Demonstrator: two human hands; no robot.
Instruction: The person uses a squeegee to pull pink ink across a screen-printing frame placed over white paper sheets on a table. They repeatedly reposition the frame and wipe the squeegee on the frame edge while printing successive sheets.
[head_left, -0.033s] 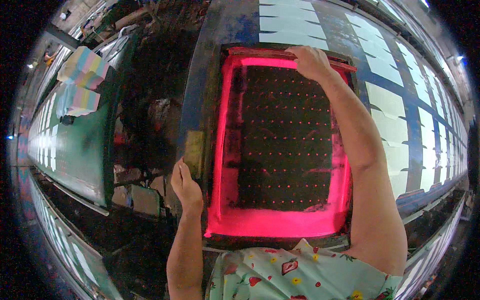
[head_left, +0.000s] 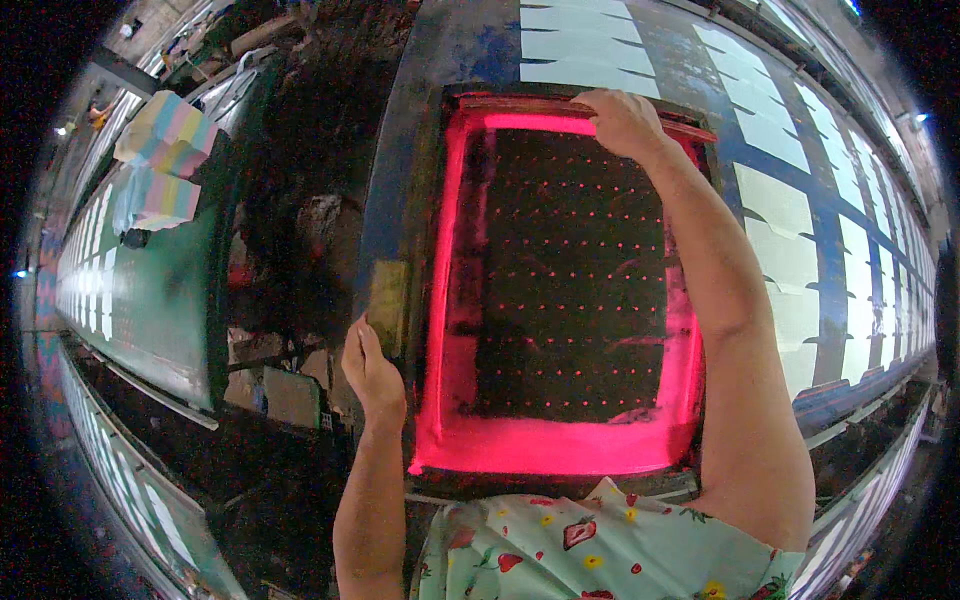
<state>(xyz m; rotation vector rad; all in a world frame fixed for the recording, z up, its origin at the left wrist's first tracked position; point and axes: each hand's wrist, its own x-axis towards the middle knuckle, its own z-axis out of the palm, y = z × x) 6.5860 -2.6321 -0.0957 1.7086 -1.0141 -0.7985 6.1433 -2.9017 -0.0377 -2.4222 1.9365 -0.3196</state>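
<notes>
A large screen-printing frame (head_left: 450, 250) lies flat on a long blue table (head_left: 420, 60). Its border is flooded with bright pink ink, and its dark mesh (head_left: 575, 270) carries rows of small pink dots. My right hand (head_left: 625, 122) reaches over the screen and grips the frame's far edge. My left hand (head_left: 372, 372) holds the frame's left side near its near corner, just below a yellowish-brown pad (head_left: 388, 298) on the table's edge. My flower-patterned shirt (head_left: 600, 555) shows at the bottom.
Rows of white cloth pieces (head_left: 775, 205) lie along the blue table to the right and beyond the frame. To the left runs a dark, cluttered gap (head_left: 300, 250), then a long green table (head_left: 150, 300) with a stack of pastel cloth (head_left: 165, 150).
</notes>
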